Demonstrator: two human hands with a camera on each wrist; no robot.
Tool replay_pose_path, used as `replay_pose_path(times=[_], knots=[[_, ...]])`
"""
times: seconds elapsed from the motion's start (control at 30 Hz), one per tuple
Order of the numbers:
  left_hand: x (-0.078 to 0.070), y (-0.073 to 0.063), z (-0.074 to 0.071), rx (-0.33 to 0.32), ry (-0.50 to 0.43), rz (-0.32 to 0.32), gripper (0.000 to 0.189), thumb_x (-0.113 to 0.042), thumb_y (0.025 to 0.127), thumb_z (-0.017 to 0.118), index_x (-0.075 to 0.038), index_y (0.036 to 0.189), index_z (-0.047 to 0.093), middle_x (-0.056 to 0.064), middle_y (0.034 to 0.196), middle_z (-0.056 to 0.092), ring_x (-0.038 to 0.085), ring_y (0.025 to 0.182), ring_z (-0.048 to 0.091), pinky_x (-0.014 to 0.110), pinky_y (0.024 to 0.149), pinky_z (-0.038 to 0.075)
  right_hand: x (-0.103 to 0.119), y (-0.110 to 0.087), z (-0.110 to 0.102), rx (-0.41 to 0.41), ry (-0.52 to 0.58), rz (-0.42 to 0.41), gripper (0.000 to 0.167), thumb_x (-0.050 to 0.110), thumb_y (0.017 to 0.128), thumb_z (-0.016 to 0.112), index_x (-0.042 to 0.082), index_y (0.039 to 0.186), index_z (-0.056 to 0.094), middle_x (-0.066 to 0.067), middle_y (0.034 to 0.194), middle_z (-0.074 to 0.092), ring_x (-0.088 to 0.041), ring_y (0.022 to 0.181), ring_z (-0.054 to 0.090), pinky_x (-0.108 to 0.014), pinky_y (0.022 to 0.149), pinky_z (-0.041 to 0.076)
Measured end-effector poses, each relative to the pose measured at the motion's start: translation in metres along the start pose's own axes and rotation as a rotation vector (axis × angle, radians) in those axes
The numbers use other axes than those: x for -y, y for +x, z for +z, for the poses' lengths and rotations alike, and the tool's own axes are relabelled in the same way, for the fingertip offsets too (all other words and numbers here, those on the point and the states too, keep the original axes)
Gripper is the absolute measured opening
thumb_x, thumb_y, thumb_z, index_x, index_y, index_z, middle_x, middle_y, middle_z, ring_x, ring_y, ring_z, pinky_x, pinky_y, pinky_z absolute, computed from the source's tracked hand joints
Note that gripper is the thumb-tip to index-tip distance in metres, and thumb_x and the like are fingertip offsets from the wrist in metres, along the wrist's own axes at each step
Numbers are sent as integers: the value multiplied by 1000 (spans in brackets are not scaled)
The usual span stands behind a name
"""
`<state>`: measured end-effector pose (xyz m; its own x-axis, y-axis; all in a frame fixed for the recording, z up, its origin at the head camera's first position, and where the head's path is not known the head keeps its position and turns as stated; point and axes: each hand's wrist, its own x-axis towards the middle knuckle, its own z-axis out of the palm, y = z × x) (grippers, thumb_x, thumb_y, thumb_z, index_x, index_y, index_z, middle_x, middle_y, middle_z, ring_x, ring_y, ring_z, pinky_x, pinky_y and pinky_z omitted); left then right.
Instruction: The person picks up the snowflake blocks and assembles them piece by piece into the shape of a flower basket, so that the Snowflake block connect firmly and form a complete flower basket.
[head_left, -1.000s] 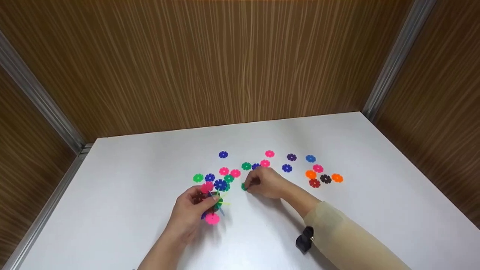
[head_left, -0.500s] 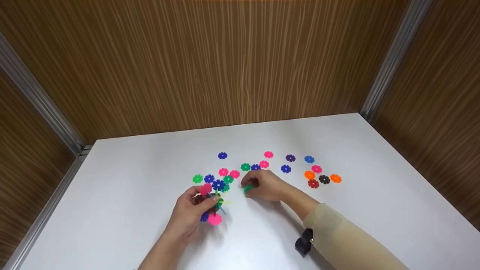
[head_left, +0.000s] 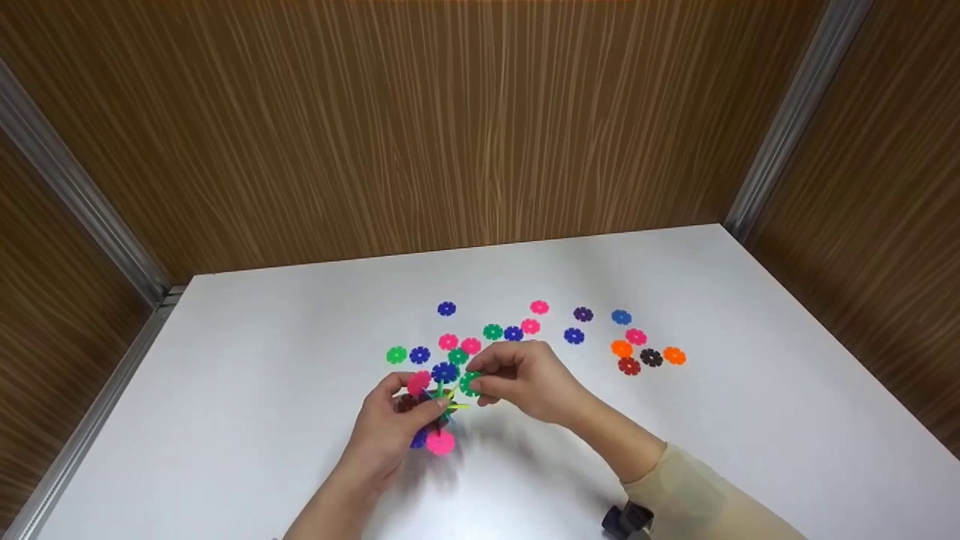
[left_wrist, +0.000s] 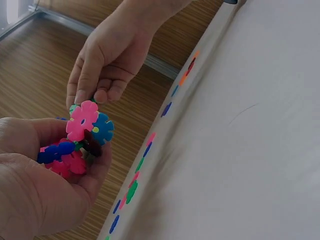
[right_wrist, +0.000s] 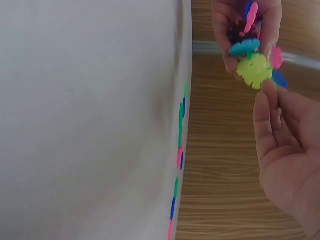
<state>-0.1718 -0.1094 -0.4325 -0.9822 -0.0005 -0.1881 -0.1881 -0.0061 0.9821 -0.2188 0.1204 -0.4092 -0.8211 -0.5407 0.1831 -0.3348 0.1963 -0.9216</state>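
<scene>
Desk: I see a white desk (head_left: 247,390) bearing loose flower-shaped discs that lie flat, scattered across the middle and toward the right.
Right-hand group: two orange ones, a black disc (head_left: 651,358) and a red disc (head_left: 629,367) lie close together, with a pink disc (head_left: 636,337) just behind.
Far side: a lone blue disc (head_left: 446,308) sits apart from the others.
Joined cluster: my left wrist view shows the cluster (left_wrist: 78,132) of pink, blue and dark discs slotted at angles, raised above the desk.
Left hand: the left hand (head_left: 384,429) is curled round the cluster, thumb across its front.
Right hand: the right hand (head_left: 534,382) pinches a green disc (head_left: 469,384) between thumb and fingers, right beside the cluster; I can't tell if they touch.
</scene>
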Motion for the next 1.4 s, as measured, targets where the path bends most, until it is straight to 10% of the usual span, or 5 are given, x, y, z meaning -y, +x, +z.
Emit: replay_pose_path(times=[0.5, 1.07, 1.4], knots=[[-4, -1, 4, 14, 109, -13, 47, -17, 91, 86, -5, 127, 58, 12, 114, 74, 25, 99, 70, 33, 89, 62, 9, -1, 5, -54, -227, -63, 15, 9, 95, 81, 5, 110, 83, 1, 94, 81, -12, 83, 76, -28, 76, 63], [-6, -3, 4, -32, 55, -9, 47, -19, 89, 88, -7, 125, 60, 13, 111, 72, 24, 97, 69, 31, 87, 61, 9, 0, 1, -77, -170, -87, 19, 10, 95, 81, 9, 114, 82, 2, 103, 80, -13, 95, 77, -28, 84, 62], [-9, 5, -13, -161, -25, -33, 50, -17, 93, 85, -4, 132, 58, 18, 119, 62, 28, 102, 72, 34, 89, 62, -39, 46, -30, -109, -178, 153, 24, 9, 100, 74, 12, 124, 78, -9, 123, 75, -22, 112, 68, -36, 100, 57]])
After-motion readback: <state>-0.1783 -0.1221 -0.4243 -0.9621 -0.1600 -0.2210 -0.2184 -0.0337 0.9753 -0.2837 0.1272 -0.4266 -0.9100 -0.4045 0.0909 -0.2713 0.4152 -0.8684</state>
